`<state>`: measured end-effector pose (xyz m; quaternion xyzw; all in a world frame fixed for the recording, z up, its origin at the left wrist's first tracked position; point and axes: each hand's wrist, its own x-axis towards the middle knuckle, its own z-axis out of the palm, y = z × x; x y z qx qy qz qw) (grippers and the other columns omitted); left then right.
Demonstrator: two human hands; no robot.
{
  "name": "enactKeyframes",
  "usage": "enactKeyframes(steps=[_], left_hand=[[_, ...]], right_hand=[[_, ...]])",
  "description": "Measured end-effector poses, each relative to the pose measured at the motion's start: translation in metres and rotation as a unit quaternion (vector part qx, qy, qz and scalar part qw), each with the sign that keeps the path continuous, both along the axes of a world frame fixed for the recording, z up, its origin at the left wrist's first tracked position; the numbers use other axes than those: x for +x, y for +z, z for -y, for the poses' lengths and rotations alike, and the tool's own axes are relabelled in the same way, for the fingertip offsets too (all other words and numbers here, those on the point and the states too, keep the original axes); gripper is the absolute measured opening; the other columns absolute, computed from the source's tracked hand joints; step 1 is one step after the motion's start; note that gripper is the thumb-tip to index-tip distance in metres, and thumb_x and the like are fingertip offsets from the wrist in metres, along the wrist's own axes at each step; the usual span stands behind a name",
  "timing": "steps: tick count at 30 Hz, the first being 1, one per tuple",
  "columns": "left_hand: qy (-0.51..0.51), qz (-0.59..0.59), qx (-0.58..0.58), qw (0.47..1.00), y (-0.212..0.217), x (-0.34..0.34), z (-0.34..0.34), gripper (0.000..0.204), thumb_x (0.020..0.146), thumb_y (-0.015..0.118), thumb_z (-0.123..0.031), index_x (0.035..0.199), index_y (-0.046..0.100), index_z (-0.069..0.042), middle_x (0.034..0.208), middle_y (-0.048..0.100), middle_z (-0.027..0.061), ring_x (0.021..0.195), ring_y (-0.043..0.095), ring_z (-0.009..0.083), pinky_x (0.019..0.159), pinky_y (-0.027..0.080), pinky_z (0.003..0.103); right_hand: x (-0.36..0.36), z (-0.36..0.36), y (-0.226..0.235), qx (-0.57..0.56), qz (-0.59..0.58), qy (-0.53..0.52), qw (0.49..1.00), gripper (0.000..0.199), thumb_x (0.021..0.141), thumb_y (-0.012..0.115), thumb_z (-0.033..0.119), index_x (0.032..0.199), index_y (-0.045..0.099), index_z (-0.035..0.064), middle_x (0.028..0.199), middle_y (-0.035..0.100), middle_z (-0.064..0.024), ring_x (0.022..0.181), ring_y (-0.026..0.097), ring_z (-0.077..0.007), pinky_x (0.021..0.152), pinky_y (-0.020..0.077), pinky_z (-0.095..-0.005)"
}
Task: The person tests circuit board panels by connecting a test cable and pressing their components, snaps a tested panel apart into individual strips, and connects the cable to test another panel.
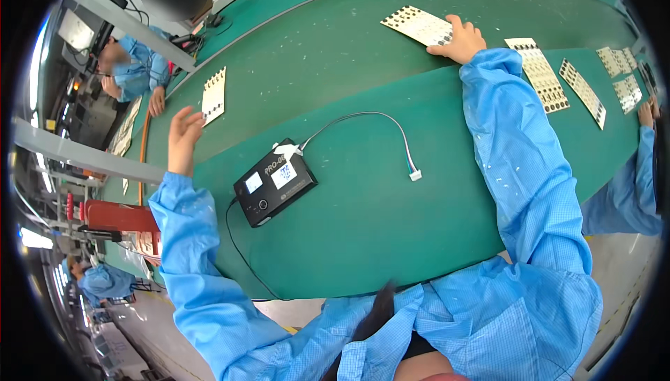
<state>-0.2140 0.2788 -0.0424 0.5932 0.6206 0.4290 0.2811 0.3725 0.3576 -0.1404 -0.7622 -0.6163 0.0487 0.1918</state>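
The right hand [460, 40] lies flat and open on a thin, light, probably fragile panel [419, 25] at 1 o'clock; better lift it by the edges. The left hand [183, 133] is open and holds nothing.

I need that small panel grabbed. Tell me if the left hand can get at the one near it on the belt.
Probably yes: the left hand hangs open just beside the small panel, with bare green belt between them.

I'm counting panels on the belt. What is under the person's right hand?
The right hand rests on the near end of a cream panel with dark dots; the part beneath the palm is hidden.
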Motion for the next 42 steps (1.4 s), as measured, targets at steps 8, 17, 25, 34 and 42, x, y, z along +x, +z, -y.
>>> enactKeyframes(steps=[8,17,25,34,42], left_hand=[[-0.422,-0.321,0.179,0.829,-0.021,0.221,0.085,0.044,0.081,0.064,-0.004,0.124,0.057,-0.007,0.131,0.055,0.0149,0.122,0.053,0.0335,0.101,0.044,0.041],[-0.485,-0.449,0.266,0.701,-0.086,0.313,0.103,0.040,0.085,0.058,-0.005,0.124,0.058,-0.013,0.123,0.059,0.0073,0.121,0.054,0.0238,0.113,0.031,0.055],[-0.349,-0.296,0.301,0.837,-0.045,0.287,0.101,0.033,0.073,0.075,-0.001,0.103,0.066,-0.010,0.099,0.067,0.0056,0.104,0.063,0.0249,0.106,0.036,0.053],[-0.294,-0.277,0.325,0.855,-0.029,0.269,0.110,0.028,0.075,0.074,-0.002,0.102,0.066,-0.008,0.096,0.067,0.0078,0.104,0.063,0.0268,0.102,0.041,0.050],[-0.304,-0.243,0.306,0.869,-0.046,0.273,0.105,0.035,0.077,0.074,-0.004,0.111,0.064,-0.008,0.097,0.068,0.0060,0.102,0.064,0.0259,0.102,0.041,0.049]], right_hand=[[0.010,0.117,0.038,0.201,-0.012,0.186,0.962,0.089,0.067,0.080,0.032,0.143,0.039,0.0114,0.130,0.046,-0.0224,0.121,0.045,-0.0411,0.104,0.0394,-0.0464],[0.043,0.194,0.012,0.170,-0.054,0.285,0.942,0.089,0.067,0.082,0.027,0.141,0.038,0.0044,0.135,0.043,-0.0226,0.124,0.046,-0.0403,0.107,0.0381,-0.0438],[0.051,0.206,-0.015,0.102,-0.054,0.300,0.947,0.087,0.068,0.081,0.030,0.138,0.040,0.0015,0.134,0.044,-0.0223,0.122,0.048,-0.0398,0.104,0.0406,-0.0444],[0.000,0.255,0.002,0.054,0.085,0.220,0.970,0.091,0.077,0.072,0.053,0.142,0.039,-0.0013,0.119,0.051,-0.0205,0.108,0.051,-0.0379,0.096,0.0402,-0.0460],[-0.055,0.275,0.035,0.106,-0.010,0.435,0.894,0.045,0.084,0.068,0.040,0.109,0.063,0.0039,0.092,0.061,-0.0117,0.086,0.058,-0.0287,0.078,0.0450,-0.0392]])
